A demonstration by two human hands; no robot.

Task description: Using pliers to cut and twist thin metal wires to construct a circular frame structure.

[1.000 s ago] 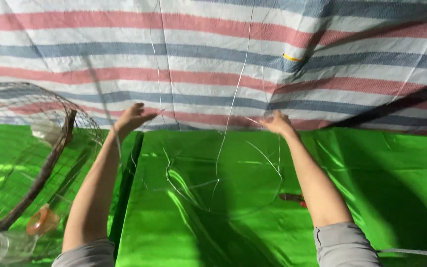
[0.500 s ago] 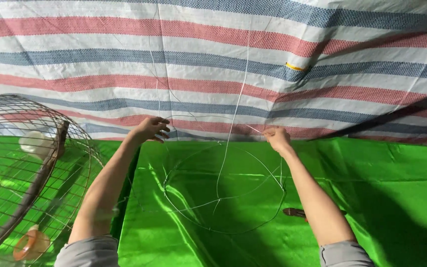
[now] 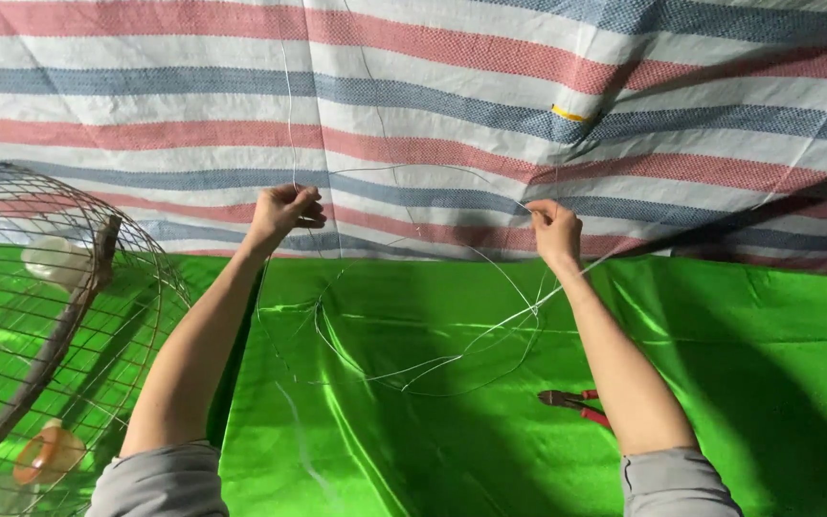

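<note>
- Two bare forearms show, running from the sleeves up to the hands, with no watch, bracelet or glove on either.
- The left hand point(image 3: 281, 213) is bare and ringless as far as shows.
- The right hand point(image 3: 557, 233) is bare as well.
- Grey sleeves point(image 3: 157, 479) of soft, plain cloth are pushed up near the elbows, creased at the cuffs, without markings.

Both hands point(image 3: 284, 211) point(image 3: 555, 230) higher against the striped tarp point(image 3: 452, 96), thin wire point(image 3: 433, 369) lifted.
</note>
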